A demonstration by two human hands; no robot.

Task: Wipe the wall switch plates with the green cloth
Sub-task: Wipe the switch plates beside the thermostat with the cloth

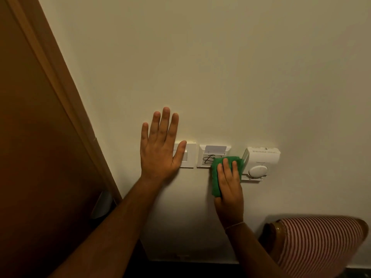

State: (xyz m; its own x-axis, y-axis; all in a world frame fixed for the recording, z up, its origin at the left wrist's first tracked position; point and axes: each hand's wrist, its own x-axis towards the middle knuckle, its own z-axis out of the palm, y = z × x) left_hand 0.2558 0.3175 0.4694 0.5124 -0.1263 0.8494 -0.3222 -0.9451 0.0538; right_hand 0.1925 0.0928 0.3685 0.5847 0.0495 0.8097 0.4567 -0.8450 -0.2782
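Right hand (228, 189) presses green cloth (217, 177), long axis vertical; left hand (158, 149) flat, fingers spread

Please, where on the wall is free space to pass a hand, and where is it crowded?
Free: the bare wall above the plates. Crowded: the row where the left hand covers the switch plate, and the right hand presses the green cloth between the card plate and the thermostat.

Left hand (160, 145) covering the left part of the switch plate (187, 155), green cloth (218, 173) hiding the card-holder plate's (208, 156) lower right corner, striped chair (319, 245) running off the right edge, both forearms leaving the bottom edge
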